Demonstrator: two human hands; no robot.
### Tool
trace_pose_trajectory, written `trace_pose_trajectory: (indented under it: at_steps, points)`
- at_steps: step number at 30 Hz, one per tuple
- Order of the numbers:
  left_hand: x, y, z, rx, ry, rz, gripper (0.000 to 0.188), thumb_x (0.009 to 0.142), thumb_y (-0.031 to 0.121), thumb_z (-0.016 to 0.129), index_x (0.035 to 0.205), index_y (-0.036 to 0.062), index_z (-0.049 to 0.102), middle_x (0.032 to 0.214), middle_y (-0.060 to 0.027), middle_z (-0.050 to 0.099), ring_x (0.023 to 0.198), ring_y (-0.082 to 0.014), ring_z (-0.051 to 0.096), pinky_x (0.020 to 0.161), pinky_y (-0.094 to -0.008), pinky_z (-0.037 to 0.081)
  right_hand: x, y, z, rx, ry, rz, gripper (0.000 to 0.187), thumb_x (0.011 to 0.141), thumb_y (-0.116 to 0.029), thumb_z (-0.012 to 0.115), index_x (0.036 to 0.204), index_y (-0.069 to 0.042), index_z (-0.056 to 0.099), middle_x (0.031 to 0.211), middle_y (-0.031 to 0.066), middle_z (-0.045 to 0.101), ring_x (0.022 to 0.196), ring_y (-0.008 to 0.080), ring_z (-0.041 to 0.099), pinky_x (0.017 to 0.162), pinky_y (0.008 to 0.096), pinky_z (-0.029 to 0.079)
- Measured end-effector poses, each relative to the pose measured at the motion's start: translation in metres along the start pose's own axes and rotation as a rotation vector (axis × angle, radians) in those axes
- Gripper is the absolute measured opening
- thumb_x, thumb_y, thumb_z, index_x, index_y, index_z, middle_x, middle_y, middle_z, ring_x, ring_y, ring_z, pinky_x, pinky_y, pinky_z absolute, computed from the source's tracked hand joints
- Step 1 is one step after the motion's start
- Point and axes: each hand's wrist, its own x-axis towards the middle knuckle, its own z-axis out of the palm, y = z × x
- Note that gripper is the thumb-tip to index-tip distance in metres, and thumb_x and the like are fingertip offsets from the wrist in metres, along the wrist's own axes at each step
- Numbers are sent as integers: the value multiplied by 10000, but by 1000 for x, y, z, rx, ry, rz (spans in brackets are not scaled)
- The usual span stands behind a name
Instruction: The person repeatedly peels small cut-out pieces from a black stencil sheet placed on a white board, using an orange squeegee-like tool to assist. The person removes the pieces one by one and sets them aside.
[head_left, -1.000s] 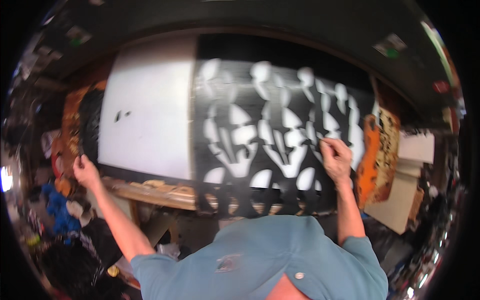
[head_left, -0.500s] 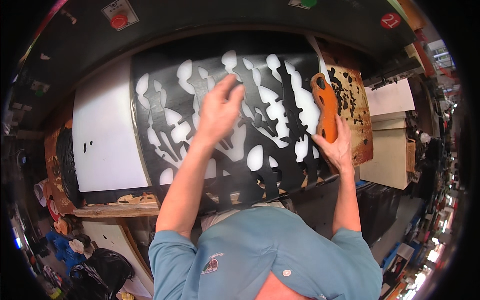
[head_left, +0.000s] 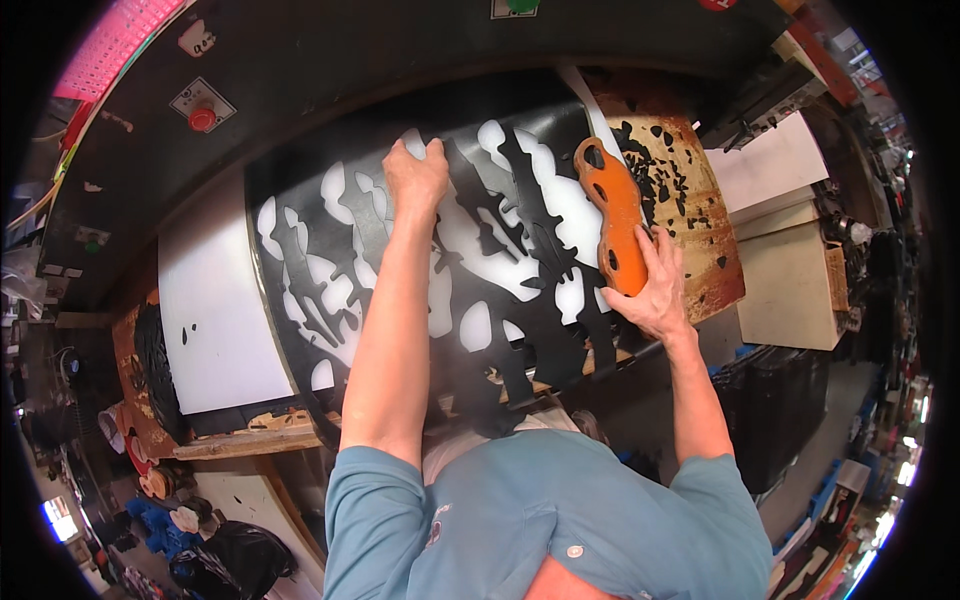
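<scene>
A thin black sheet (head_left: 300, 180) riddled with cut-out shapes lies over a white board (head_left: 220, 310), whose white shows through the holes. My left hand (head_left: 418, 178) is at the far part of the sheet. Its fingers are bent down around a strip of it, though the fingertips are partly hidden. Right of the sheet lies a long orange cutting die (head_left: 618, 212) with a wavy outline and dark holes. My right hand (head_left: 655, 288) grips its near end, thumb on the left side and fingers along the right.
A worn brown board (head_left: 705, 240) strewn with black scraps lies at the right, beside pale stacked sheets (head_left: 785, 270). A dark machine beam with a red button (head_left: 202, 119) spans the far side. Black plastic (head_left: 155, 370) sits at the far left.
My left hand has moved farther away and settled on the sheet. The strips near it have shifted and partly blur. My right hand has closed more around the die's near end.
</scene>
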Motion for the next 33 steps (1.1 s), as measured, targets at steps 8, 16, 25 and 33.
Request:
trace_pose_trajectory:
  at_steps: [8,16,25,33]
  points:
    - [-29,-12,10,-196,-172,-4,718,1019,219,730,1572,-132,436,885,-96,718,716,-143,670,665,-292,572,-3,2,4,24,21,14,1030,665,-387,885,1547,0,519,1537,310,421,1364,505,435,1140,583,436]
    - [-60,-31,-11,-344,-490,-128,289,1039,74,582,1250,-97,681,1092,-130,766,1019,-198,744,916,-298,611,-4,5,11,-4,83,-25,1003,681,-404,870,1547,-26,531,1511,293,438,1346,498,446,1123,593,441]
    - [-131,-62,-5,354,-201,868,140,902,21,757,1030,-33,743,994,-190,668,952,-397,676,823,-473,558,-5,5,11,7,89,-5,993,677,-414,863,1545,-52,544,1526,297,439,1330,504,463,1119,596,451]
    - [-136,-54,-8,544,-258,801,163,935,13,741,1092,-29,726,948,-208,654,899,-417,674,797,-499,554,-4,5,11,13,93,-2,1012,670,-413,859,1561,-60,534,1535,333,436,1333,524,475,1126,600,451]
